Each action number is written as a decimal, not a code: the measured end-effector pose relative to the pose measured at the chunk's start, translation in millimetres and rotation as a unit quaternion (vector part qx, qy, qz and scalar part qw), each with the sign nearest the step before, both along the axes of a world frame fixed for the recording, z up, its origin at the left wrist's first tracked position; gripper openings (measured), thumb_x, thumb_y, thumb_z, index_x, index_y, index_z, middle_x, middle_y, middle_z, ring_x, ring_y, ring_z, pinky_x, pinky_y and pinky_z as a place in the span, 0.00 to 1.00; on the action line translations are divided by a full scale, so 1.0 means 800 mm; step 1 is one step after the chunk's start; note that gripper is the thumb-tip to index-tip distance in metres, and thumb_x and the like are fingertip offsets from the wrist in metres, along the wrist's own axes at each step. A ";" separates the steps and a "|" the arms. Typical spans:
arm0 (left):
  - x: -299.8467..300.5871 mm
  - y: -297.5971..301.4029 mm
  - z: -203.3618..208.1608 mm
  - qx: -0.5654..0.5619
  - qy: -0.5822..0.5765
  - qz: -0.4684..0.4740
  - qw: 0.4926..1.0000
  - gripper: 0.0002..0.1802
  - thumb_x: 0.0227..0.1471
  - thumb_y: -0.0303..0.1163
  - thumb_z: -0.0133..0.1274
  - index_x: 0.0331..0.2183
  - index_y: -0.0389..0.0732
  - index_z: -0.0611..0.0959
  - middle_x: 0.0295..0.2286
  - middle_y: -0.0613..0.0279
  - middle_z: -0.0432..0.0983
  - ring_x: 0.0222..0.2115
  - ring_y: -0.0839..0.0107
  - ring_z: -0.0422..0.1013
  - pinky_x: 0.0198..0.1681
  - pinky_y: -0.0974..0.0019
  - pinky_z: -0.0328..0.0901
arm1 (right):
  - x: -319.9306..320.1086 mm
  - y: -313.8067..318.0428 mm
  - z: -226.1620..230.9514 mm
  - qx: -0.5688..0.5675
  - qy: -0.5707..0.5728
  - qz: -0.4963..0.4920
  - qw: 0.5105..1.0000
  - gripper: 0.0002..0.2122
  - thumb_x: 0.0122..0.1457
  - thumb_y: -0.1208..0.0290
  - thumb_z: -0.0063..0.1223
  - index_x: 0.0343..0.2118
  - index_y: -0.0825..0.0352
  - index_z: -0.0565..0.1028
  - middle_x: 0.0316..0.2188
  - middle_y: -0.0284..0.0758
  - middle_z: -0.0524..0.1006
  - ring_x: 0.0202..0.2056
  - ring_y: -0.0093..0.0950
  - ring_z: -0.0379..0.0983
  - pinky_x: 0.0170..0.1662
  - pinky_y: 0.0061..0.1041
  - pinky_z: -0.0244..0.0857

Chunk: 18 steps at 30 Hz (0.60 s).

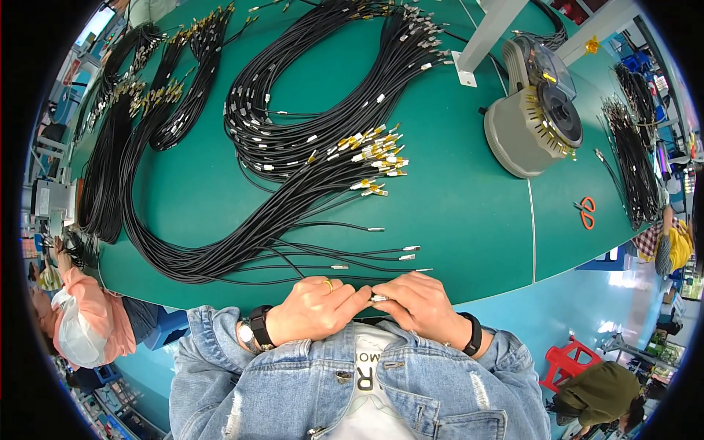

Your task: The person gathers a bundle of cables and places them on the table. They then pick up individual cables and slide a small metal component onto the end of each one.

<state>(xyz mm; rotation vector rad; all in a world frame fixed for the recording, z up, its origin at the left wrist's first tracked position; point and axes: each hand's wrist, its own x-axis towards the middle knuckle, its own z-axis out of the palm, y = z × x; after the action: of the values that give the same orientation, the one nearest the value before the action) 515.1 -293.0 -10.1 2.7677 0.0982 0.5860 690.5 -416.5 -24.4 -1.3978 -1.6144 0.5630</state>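
Observation:
At the table's near edge my left hand (315, 306) and my right hand (418, 306) meet with pinched fingers on the end of a thin black cable. Its small white and silver connector (378, 298) shows between the fingertips. Most of the held cable is hidden by my hands. Just beyond them several loose cable ends (408, 257) with white sleeves lie pointing right. They branch from a long curved bundle of black cables (198, 260), whose other tips (378, 154) carry white sleeves and yellow pieces.
A large looped cable bundle (249, 110) lies farther back on the green table (455, 213). More bundles (103, 183) fill the left side. At right stand a beige dispenser (506, 132) with a round black disc, orange-handled scissors (587, 213) and another bundle (634, 176). Other people sit nearby.

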 end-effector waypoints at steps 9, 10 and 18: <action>-0.008 -0.010 -0.022 -0.071 -0.001 -0.023 0.997 0.07 0.42 0.31 0.50 0.20 0.40 0.70 0.16 0.63 0.66 0.18 0.67 0.70 0.18 0.65 0.64 | -0.004 0.002 -0.011 -0.016 -0.116 0.106 0.987 0.12 0.49 0.66 0.62 0.22 0.64 0.69 0.17 0.33 0.67 0.19 0.33 0.66 0.24 0.29 0.61; -0.006 -0.011 -0.027 -0.084 -0.012 -0.053 0.995 0.07 0.43 0.30 0.50 0.21 0.40 0.70 0.16 0.64 0.65 0.17 0.68 0.68 0.18 0.65 0.63 | -0.003 -0.001 -0.013 0.004 -0.118 0.131 0.984 0.12 0.49 0.66 0.62 0.22 0.64 0.69 0.17 0.33 0.67 0.19 0.33 0.66 0.24 0.29 0.61; -0.024 -0.007 -0.021 -0.094 0.016 -0.140 0.986 0.06 0.45 0.30 0.49 0.25 0.38 0.70 0.17 0.63 0.64 0.17 0.67 0.67 0.18 0.65 0.62 | -0.003 0.003 -0.016 -0.041 -0.082 0.180 0.979 0.12 0.44 0.74 0.63 0.17 0.64 0.67 0.15 0.33 0.67 0.18 0.34 0.67 0.22 0.30 0.60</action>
<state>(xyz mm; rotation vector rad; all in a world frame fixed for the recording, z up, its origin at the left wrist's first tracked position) 495.9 -298.5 -26.8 2.5466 -0.2163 0.4353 687.9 -414.0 -36.9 -1.2419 -2.0180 0.7450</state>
